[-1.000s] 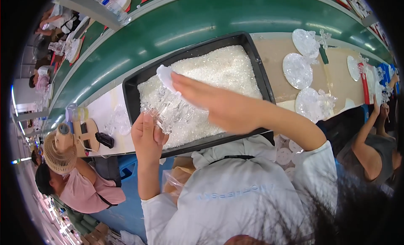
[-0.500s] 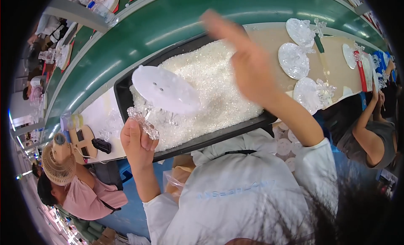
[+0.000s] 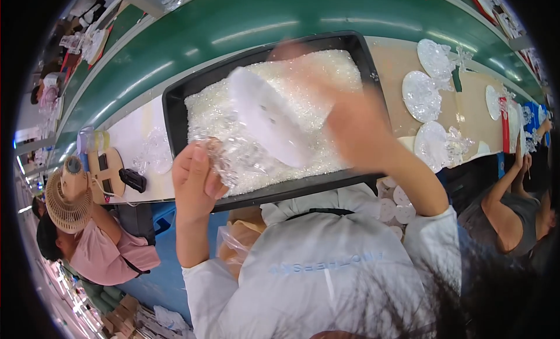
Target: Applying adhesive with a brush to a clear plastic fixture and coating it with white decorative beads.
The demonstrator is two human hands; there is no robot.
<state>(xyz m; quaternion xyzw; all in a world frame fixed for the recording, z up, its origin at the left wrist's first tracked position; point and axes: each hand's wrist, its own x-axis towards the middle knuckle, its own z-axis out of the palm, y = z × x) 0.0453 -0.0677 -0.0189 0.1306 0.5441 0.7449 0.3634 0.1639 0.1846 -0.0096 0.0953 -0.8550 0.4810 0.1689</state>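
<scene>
My left hand (image 3: 195, 176) is closed around a clear, faceted plastic ornament (image 3: 228, 161) at the left side of a black tray (image 3: 280, 193). A white oval disc (image 3: 269, 120), with small dark spots near its middle, is tilted above the tray and appears joined to the ornament. Shiny white granules (image 3: 341, 65) fill the tray. My right hand (image 3: 359, 129) is over the tray's right half, close to the disc; its fingers are smeared by motion, and whether they touch the disc cannot be seen.
Several glittery discs with clear ornaments (image 3: 421, 97) lie on brown board to the right. A green belt (image 3: 262, 27) runs behind the tray. Leftward are a black object (image 3: 133, 180), a fan (image 3: 70, 193) and a person in pink (image 3: 111, 246). Another person (image 3: 506, 208) works at far right.
The disc has tipped more steeply and shifted right in the view. My right hand has moved lower and closer to it. My left hand keeps its hold on the ornament.
</scene>
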